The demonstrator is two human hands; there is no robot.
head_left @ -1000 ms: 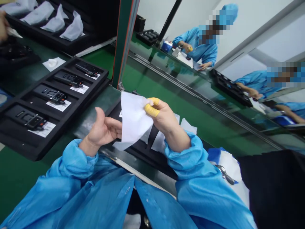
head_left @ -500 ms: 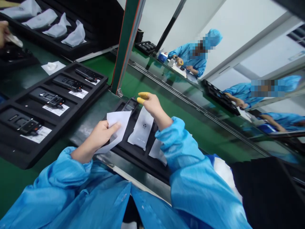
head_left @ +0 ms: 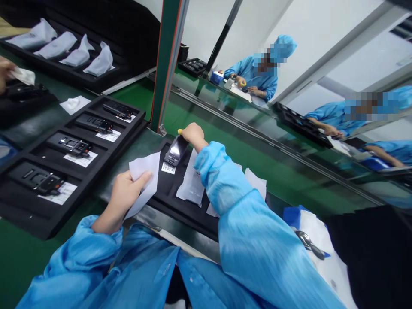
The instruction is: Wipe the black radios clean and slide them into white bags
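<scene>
My left hand [head_left: 124, 191] pinches a white pouch [head_left: 146, 169] between thumb and fingers, near the left end of the front tray. My right hand [head_left: 193, 134], with a yellow finger cot showing, grips the upper end of a black handheld device [head_left: 177, 150]. The device is tilted with its glossy screen up, and its lower end is over the leftmost slot of the black foam tray [head_left: 167, 193]. A printed white label [head_left: 168, 167] lies just below that end. Beside it, a white-wrapped device [head_left: 190, 189] lies in the tray; more wrapped ones are partly hidden by my right sleeve.
To the left, a foam tray [head_left: 41, 219] holds several black devices with labels. Behind it are a crumpled white wrapper [head_left: 74, 104] and a case with several wrapped devices [head_left: 101, 60]. A green post [head_left: 167, 64] rises ahead. A co-worker's hand [head_left: 4, 73] is far left; other people work beyond.
My right hand has closed on the black device and raised its upper end, uncovering the label. My left hand has drawn the white pouch leftward, away from the device.
</scene>
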